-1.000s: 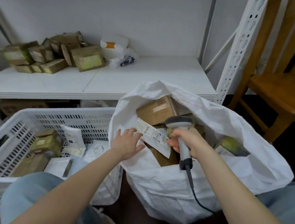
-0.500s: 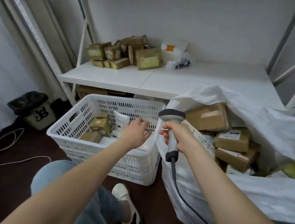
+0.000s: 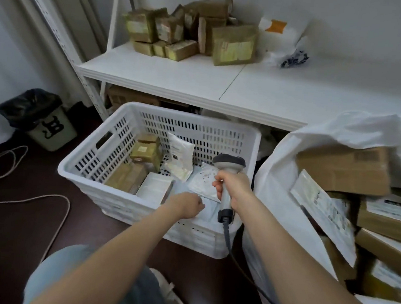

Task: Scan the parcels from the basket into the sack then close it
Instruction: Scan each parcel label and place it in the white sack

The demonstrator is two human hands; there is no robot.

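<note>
Both hands at the white slotted plastic basket (image 3: pixel 85 158).
Our right hand (image 3: pixel 234 187) wraps the handle of a grey-and-white corded barcode scanner (image 3: pixel 229 163) above it. Our left hand (image 3: pixel 186 205) reaches down onto a pale blue flat mailer (image 3: pixel 210 211) inside — fingers hidden, grip unclear. Brown cardboard parcels (image 3: pixel 127 178) lie at the basket's left; the open white plastic sack (image 3: pixel 272 172) stands just beside, boxes (image 3: pixel 343 166) inside.

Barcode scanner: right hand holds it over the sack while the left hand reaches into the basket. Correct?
Not quite. The head view shows the right hand holding the barcode scanner over the white basket, not the sack, which stands to its right. The left hand does reach into the basket.
</note>
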